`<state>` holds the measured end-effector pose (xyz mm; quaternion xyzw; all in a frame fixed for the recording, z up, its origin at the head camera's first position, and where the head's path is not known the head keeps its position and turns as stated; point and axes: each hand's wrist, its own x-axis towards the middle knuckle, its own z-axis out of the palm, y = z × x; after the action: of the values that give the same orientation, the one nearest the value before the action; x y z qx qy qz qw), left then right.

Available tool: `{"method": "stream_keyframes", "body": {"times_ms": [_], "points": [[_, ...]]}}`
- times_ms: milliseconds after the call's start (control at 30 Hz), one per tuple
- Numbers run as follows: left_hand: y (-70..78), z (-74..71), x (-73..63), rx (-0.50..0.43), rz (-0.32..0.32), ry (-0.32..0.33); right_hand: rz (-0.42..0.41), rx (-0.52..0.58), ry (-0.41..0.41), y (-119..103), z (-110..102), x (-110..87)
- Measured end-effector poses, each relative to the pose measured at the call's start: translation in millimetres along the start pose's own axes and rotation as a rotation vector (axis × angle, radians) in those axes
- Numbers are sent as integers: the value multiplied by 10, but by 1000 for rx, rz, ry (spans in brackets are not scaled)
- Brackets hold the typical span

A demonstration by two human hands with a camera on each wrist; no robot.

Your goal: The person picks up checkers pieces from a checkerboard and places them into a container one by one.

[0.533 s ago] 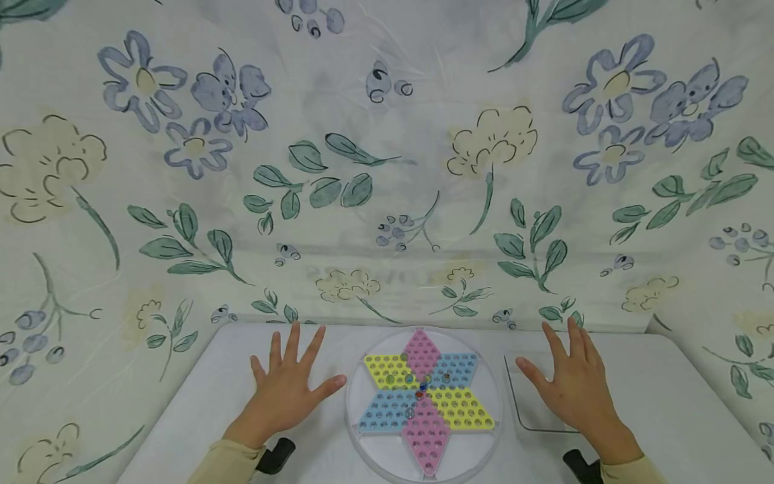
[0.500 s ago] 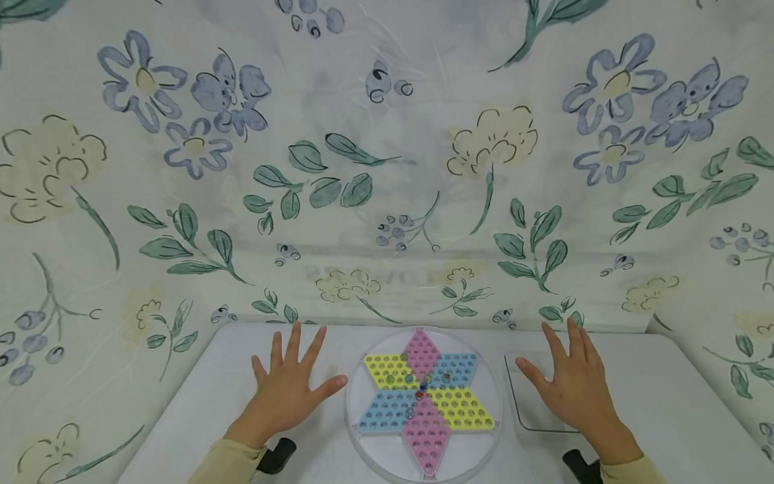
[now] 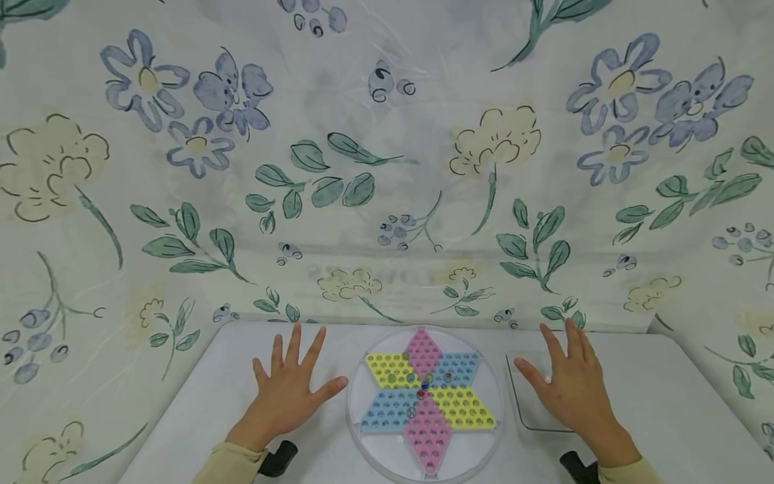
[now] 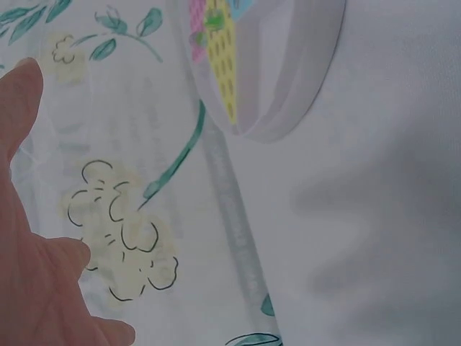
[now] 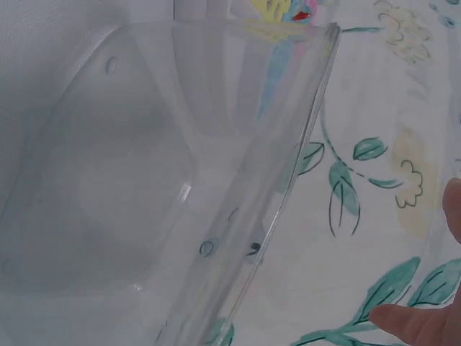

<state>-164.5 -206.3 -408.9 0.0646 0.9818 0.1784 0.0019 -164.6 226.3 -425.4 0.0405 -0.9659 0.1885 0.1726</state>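
Note:
A round Chinese checkers board (image 3: 468, 450) lies on the white table, its pink, yellow and blue star full of small holes. Several glass marbles (image 3: 424, 385) sit around the star's middle, one of them red. Left of the board, my left hand (image 3: 289, 393) has its fingers spread, palm down, and holds nothing. My right hand (image 3: 571, 393) is likewise spread and without a thing in it, over a clear plastic box (image 3: 532, 411) at the board's right. Close up in the right wrist view, the transparent box (image 5: 108, 180) shows its walls and rim, with the hand's fingertips beyond it.
A white table (image 3: 659, 383) carries the board and the box. Behind it and at both sides hangs a floral-patterned cloth (image 3: 387, 168). Black straps (image 3: 278, 458) show at both wrists, below the light sleeves (image 3: 232, 464).

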Motion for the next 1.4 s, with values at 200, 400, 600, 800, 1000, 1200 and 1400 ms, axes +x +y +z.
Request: {"method": "stream_keyframes", "body": {"times_ms": [200,400,600,800,1000,1200,1400], "points": [[20,20,-6,-5,12,11,0,29,-4,-48,21,2],[43,55,12,-25,9,-5,9,37,-20,-121,58,-3],[65,87,30,-27,-7,-44,18,44,-48,-211,113,-5],[98,109,17,-42,-17,-63,8,69,-51,-286,152,-8],[116,171,7,-61,3,-27,-5,112,-33,-329,219,-3],[157,236,3,-81,9,-22,-20,147,-24,-392,264,3],[205,270,-11,-99,-5,-48,-26,181,-23,-486,314,-1]]}}
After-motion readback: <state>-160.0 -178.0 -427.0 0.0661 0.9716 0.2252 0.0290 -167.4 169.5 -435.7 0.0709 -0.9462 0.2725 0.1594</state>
